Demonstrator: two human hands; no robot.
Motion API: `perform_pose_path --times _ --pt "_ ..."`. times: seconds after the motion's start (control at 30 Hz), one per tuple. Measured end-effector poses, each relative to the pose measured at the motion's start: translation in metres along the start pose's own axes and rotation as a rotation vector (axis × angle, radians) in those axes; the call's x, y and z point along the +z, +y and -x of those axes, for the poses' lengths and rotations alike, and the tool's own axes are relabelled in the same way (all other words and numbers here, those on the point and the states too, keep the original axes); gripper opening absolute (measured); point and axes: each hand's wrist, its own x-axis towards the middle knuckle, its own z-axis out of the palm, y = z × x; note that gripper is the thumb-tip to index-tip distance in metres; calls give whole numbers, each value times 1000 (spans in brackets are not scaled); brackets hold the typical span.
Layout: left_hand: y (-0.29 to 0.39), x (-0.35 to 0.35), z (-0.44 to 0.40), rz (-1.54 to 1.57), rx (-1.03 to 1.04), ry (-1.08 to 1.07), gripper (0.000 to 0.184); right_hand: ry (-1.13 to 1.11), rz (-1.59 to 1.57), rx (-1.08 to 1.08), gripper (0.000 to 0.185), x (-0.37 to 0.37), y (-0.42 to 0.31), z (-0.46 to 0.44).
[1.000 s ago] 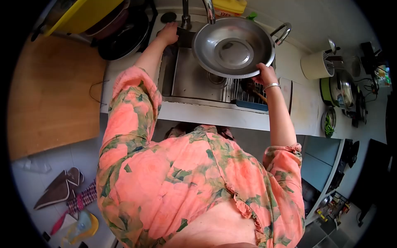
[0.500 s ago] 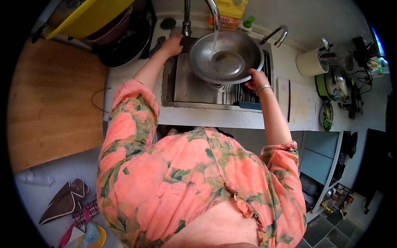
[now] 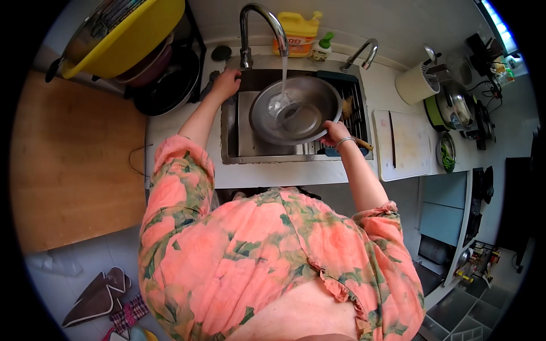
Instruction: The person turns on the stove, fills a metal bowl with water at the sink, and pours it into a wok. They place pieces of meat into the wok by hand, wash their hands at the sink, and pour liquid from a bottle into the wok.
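Observation:
A wide stainless steel basin (image 3: 324,105) is held slightly tilted over the sink (image 3: 232,149). My right hand (image 3: 334,133) is closed on its near right rim, thumb on top. Water runs from the curved faucet (image 3: 265,10) into the basin and splashes on its inner wall. By the back left corner of the sink is my left hand (image 3: 227,84), just below the faucet's base. Its fingers are loosely bent and apart, with nothing visible in them. A dark cloth (image 3: 210,85) lies beside that hand.
A dark drying rack (image 3: 358,108) spans the sink's right side. Behind stand a yellow jug (image 3: 297,34) and a green-topped pump bottle (image 3: 321,48). A second small faucet (image 3: 368,48), a utensil holder (image 3: 414,88) and cutting boards (image 3: 412,142) are to the right. Yellow tub (image 3: 122,40), left.
The faucet stream has become fuller and splashes in the basin. My left hand has drawn back from the faucet's base. The view has shifted, and the basin sits lower beneath the spout.

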Motion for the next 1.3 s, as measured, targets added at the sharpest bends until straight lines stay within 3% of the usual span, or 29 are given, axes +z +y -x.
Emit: perform_pose_path --times 1.3 --pt "-9 20 -28 -4 49 -132 19 115 -173 -5 22 18 41 8"
